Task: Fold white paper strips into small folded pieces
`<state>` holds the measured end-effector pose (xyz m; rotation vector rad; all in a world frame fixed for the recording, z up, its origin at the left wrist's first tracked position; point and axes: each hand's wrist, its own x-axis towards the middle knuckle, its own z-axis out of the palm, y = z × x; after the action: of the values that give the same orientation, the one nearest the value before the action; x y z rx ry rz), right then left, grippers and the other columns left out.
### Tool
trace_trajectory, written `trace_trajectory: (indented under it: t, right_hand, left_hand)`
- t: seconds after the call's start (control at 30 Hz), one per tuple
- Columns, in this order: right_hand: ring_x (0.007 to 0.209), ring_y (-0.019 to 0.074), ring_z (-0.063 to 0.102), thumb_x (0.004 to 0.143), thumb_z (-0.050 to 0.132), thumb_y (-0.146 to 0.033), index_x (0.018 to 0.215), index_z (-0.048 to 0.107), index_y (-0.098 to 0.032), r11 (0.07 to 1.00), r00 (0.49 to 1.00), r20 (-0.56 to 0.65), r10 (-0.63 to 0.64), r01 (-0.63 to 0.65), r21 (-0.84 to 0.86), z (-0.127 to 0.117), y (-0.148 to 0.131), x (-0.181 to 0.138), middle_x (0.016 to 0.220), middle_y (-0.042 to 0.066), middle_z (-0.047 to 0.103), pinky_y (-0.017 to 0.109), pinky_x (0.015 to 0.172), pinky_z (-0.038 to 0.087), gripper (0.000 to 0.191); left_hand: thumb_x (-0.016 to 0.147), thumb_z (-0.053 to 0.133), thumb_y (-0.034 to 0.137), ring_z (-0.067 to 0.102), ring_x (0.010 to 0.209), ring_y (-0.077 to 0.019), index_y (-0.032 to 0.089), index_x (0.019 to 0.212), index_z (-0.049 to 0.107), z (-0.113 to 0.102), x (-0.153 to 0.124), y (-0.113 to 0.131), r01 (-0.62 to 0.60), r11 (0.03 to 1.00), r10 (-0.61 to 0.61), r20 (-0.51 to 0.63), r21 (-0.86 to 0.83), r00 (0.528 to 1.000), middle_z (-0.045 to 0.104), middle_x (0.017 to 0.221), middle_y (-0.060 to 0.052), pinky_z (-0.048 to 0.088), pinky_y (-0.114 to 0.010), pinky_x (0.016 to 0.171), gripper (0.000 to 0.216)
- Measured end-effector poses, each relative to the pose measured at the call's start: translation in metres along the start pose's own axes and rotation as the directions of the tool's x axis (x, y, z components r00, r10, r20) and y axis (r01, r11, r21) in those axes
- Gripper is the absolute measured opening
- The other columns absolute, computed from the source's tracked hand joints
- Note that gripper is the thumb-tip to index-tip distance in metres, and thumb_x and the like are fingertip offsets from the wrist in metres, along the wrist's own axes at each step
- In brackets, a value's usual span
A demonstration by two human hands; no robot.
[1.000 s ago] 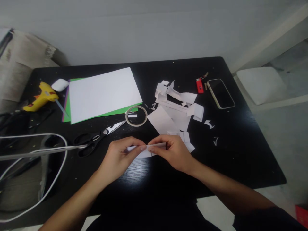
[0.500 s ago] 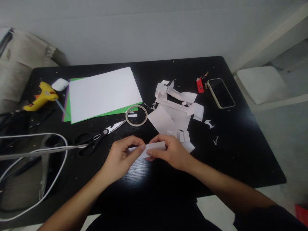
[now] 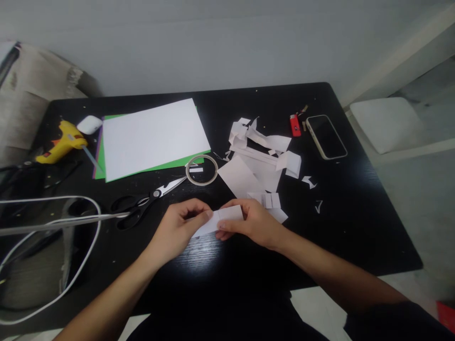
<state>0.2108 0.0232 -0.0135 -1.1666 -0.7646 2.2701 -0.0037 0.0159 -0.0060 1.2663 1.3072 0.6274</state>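
A small folded piece of white paper [image 3: 223,219] is held between both hands just above the black table [image 3: 355,227]. My left hand [image 3: 179,229] pinches its left end with curled fingers. My right hand [image 3: 254,222] grips its right end, thumb on top. Black-handled scissors [image 3: 142,206] lie just left of my left hand. Behind my right hand lies a heap of white paper scraps [image 3: 263,161], and a roll of clear tape [image 3: 201,170] rests between the scissors' tip and the scraps.
White sheets on green and purple paper [image 3: 152,137] lie at the back left, with a yellow glue gun [image 3: 60,142] and a white earbud case [image 3: 88,124] beside them. A red lighter [image 3: 295,125] and a phone [image 3: 326,137] sit at the back right. A white cable [image 3: 71,265] loops at the left.
The paper piece has tilted a little, its left end dipping under my left fingers. Both hands have shifted only slightly.
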Motion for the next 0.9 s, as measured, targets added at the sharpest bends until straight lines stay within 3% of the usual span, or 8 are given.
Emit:
trace_trajectory:
  t: [0.27,0.4,0.63,0.73,0.9]
  right_hand:
    - [0.07,0.0195,0.081,0.068,0.098,-0.029,0.099,0.07,-0.016,0.993,0.999,-0.026,-0.02,0.017,-0.12,-0.001,0.005,-0.001,0.073,0.002,0.082,0.032,0.073,0.065,0.044]
    - [0.073,0.0213,0.081,0.07,0.096,-0.029,0.097,0.071,-0.017,0.983,1.0,0.003,-0.005,0.006,-0.181,-0.002,0.009,-0.003,0.074,0.002,0.082,0.034,0.075,0.065,0.038]
    - [0.073,0.0187,0.078,0.072,0.094,-0.034,0.087,0.075,-0.015,0.974,0.994,-0.042,-0.1,0.089,-0.208,-0.002,0.005,-0.001,0.076,0.003,0.08,0.033,0.076,0.063,0.03]
    - [0.074,0.0172,0.076,0.07,0.096,-0.033,0.089,0.077,-0.016,0.973,0.976,-0.112,-0.186,0.166,-0.162,-0.001,0.001,0.0,0.083,0.003,0.08,0.033,0.078,0.063,0.032]
    - [0.077,0.0185,0.076,0.068,0.097,-0.033,0.098,0.077,-0.02,0.971,0.959,-0.173,-0.223,0.204,-0.122,-0.001,0.001,0.0,0.086,0.002,0.08,0.037,0.081,0.065,0.039]
  left_hand:
    - [0.096,0.066,0.037,0.068,0.078,-0.0156,0.019,0.088,0.074,-0.004,0.0,0.0,-0.08,0.989,0.067,0.102,0.123,0.992,0.074,0.083,-0.001,0.051,-0.025,0.071,0.022]
    - [0.099,0.067,0.04,0.07,0.081,-0.016,0.021,0.094,0.075,-0.004,-0.002,-0.002,-0.124,0.97,0.091,0.16,0.209,0.983,0.076,0.087,-0.001,0.05,-0.025,0.071,0.021]
    - [0.102,0.062,0.045,0.062,0.072,-0.0142,0.018,0.093,0.069,-0.003,-0.003,-0.006,-0.087,0.983,0.073,0.092,0.161,0.993,0.068,0.08,-0.001,0.044,-0.024,0.059,0.03]
    - [0.104,0.059,0.045,0.057,0.068,-0.0128,0.018,0.089,0.066,-0.002,-0.002,-0.005,-0.093,0.991,0.089,0.046,0.1,0.995,0.062,0.075,0.001,0.045,-0.024,0.062,0.032]
    - [0.107,0.053,0.044,0.055,0.066,-0.0124,0.019,0.085,0.062,0.001,-0.003,-0.003,-0.099,0.99,0.09,0.085,0.102,0.992,0.059,0.07,0.003,0.044,-0.024,0.063,0.035]
